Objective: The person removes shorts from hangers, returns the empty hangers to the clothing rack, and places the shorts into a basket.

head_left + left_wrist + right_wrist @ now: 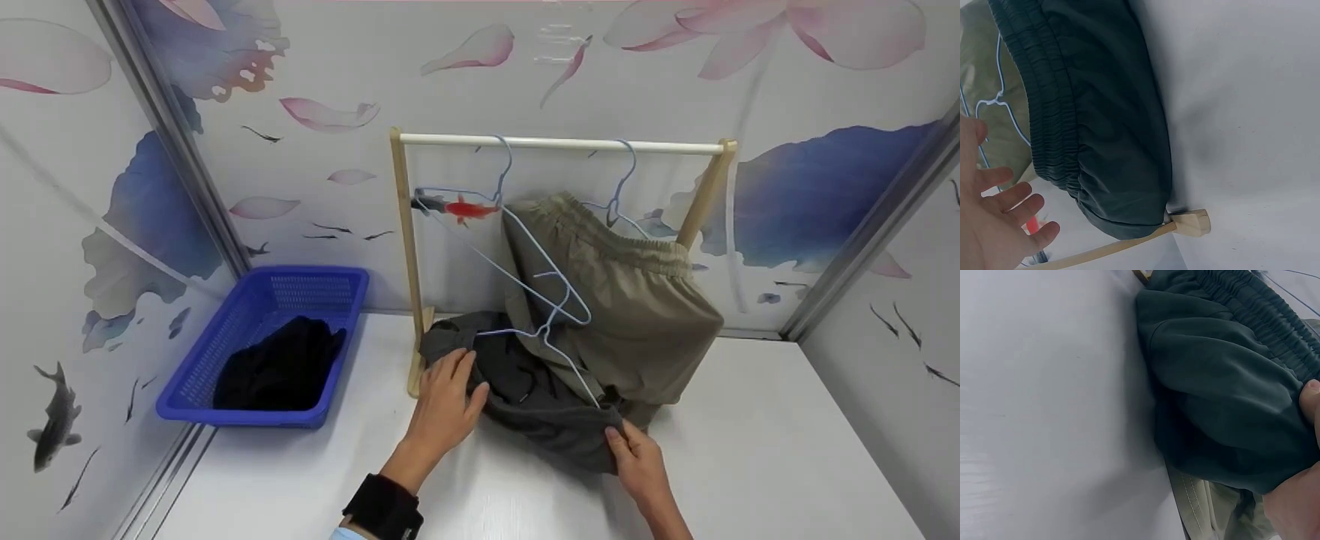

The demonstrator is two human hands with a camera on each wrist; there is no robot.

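Note:
Dark grey shorts [536,427] with an elastic waistband [1044,107] hang around a light blue wire hanger [559,349], whose shoulders reach into the waist opening. My right hand [641,465] pinches the waistband's right end, thumb on the outside; in the right wrist view the thumb [1311,399] presses the dark cloth. My left hand [446,405] is at the left end of the shorts, fingers extended. The left wrist view shows that hand [994,214] with spread, relaxed fingers beside the waistband, gripping nothing. What holds the hanger's hook is unclear.
Behind the shorts, a wooden rack [409,255] with a white rail [555,141] carries khaki shorts [622,300] on a hanger and a bare wire hanger [480,247]. To the left, a blue basket [180,375] holds black cloth [277,367]. Printed panels enclose the white table [787,435].

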